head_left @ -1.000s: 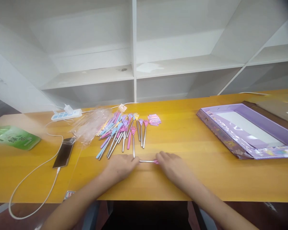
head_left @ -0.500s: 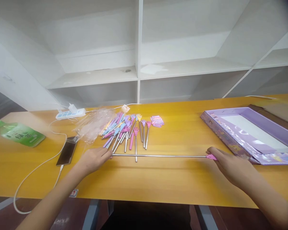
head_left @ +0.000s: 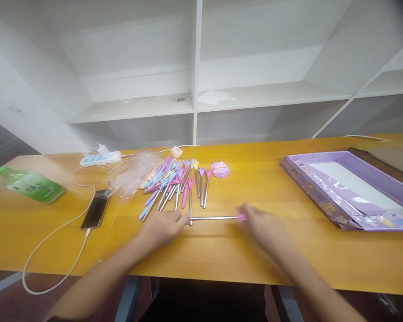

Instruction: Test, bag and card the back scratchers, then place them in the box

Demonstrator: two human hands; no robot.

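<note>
A telescopic back scratcher (head_left: 215, 218) with a metal rod and a pink head lies level between my two hands, above the table's front half. My left hand (head_left: 166, 227) is closed around its handle end, which the fingers hide. At the other end my right hand (head_left: 263, 228), blurred by motion, pinches the pink head. Just beyond my left hand lies a loose pile of back scratchers (head_left: 174, 183) in pink, purple, blue and yellow, their hand-shaped heads mostly pointing away from me. Small pink printed cards (head_left: 220, 169) are stacked right of the pile.
Clear plastic bags (head_left: 134, 172) lie left of the pile, near a phone (head_left: 96, 210) on a white charging cable. A green bottle (head_left: 33, 185) rests on its side at far left, with a power strip (head_left: 100, 158) behind. At right sits an open purple box (head_left: 322, 192).
Both hands have come towards each other, my right hand moving left and my left hand right. The rod between them is now much shorter.
</note>
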